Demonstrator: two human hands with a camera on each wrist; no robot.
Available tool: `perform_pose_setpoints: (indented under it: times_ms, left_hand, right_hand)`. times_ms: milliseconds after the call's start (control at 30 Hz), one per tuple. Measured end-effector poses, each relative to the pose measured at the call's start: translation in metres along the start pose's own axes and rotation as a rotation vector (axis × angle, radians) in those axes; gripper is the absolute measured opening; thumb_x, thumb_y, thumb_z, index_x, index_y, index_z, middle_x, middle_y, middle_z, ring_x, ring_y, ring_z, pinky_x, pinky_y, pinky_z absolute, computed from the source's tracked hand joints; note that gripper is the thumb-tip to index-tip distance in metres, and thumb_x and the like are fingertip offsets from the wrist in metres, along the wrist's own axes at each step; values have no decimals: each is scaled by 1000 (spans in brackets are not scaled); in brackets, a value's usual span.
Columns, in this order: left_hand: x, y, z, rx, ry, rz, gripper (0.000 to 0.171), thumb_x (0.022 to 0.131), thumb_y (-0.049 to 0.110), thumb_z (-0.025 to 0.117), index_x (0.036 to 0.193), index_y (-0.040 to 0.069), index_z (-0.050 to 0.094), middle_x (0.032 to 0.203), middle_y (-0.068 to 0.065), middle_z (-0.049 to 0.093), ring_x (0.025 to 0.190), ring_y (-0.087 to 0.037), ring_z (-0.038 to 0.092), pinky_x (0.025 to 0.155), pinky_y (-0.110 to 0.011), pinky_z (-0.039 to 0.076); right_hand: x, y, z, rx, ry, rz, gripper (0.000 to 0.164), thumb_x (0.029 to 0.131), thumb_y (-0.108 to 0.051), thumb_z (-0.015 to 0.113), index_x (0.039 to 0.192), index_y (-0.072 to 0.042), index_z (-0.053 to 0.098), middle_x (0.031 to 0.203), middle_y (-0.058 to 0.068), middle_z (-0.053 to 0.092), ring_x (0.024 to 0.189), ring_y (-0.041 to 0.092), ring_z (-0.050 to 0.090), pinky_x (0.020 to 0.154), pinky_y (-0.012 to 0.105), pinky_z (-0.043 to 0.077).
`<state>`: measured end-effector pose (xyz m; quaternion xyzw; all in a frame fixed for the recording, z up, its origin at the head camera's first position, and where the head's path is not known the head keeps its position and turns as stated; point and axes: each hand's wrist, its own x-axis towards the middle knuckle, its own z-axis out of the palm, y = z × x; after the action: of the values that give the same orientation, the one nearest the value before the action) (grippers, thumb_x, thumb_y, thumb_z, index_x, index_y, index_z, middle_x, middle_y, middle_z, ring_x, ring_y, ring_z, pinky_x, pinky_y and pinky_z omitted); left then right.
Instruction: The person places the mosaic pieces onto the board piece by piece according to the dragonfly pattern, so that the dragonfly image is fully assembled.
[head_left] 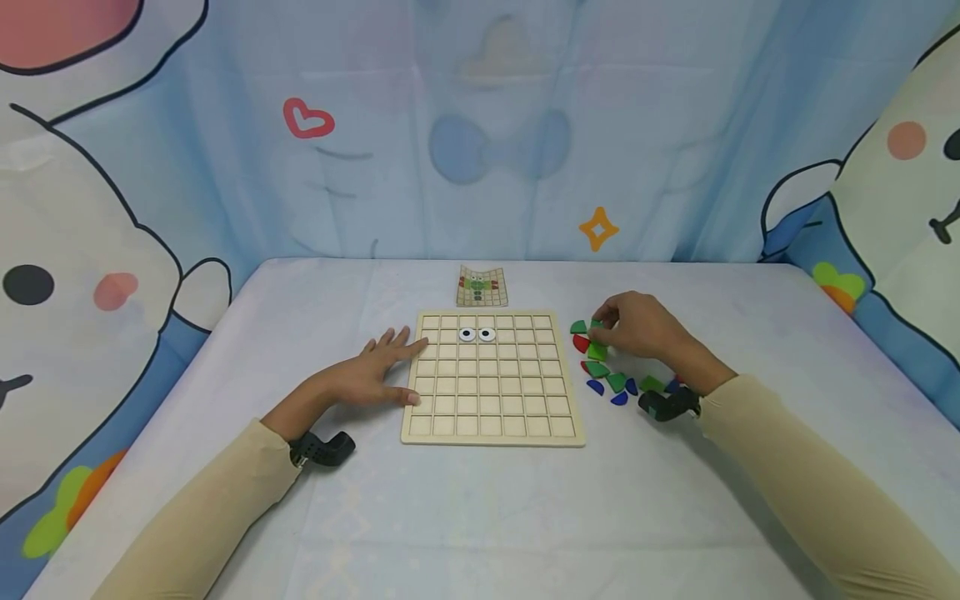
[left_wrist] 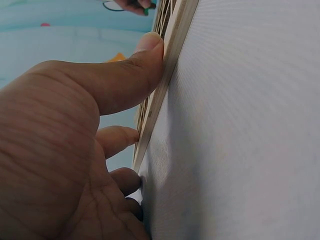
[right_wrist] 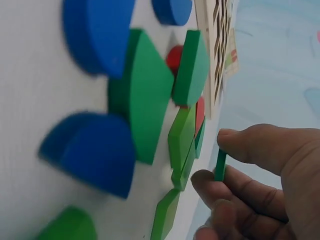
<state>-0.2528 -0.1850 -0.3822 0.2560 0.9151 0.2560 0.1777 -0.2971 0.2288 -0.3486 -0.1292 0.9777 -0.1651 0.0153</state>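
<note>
A wooden grid board [head_left: 491,441] lies flat on the table, with two round eye pieces [head_left: 487,335] side by side in its upper cells. My left hand [head_left: 367,373] rests at the board's left edge, fingers spread, thumb and a finger touching the rim. Beyond the right edge, my right hand [head_left: 645,327] pinches a thin green piece [right_wrist: 220,164] between thumb and fingers, above the loose pieces. Around it lie several blue pieces [right_wrist: 90,152] with curved sides, green pieces [right_wrist: 150,100] with angled sides and red pieces [head_left: 581,343].
A small printed card [head_left: 482,288] with a coloured grid picture lies behind the board. The white-covered table [head_left: 480,517] meets a blue patterned curtain [head_left: 645,125] at the back. Black wrist cameras [head_left: 327,450] sit on both wrists.
</note>
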Motion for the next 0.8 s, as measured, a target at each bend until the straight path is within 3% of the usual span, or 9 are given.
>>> perform_pose_setpoints:
  times_ms: [267,467,800]
  left_hand:
    - [0,-1,0,7,-2,3,92,90,45,68,160,19,15,166,-17,-7,152,-37,-14,123,-57,-6]
    - [-1,-1,0,5,-5,2,91,90,45,68,160,19,15,165,-17,-7,152,-37,-14,122,-58,-6]
    - [0,-2,0,7,-7,7,91,91,46,67,160,20,15,165,-17,-7,152,-37,-14,123,-58,-6]
  right_hand:
    - [-1,-16,3,43,-5,-64,37,89,-29,72,109,1,71,89,11,67,69,18,57,58,29,46]
    - [2,-42,10,21,-26,-115,32,89,-28,73,106,-1,73,82,5,68,67,14,58,63,31,48]
    - [12,-85,23,-19,-101,-252,31,90,-30,73,108,-5,75,93,6,73,80,16,66,73,35,54]
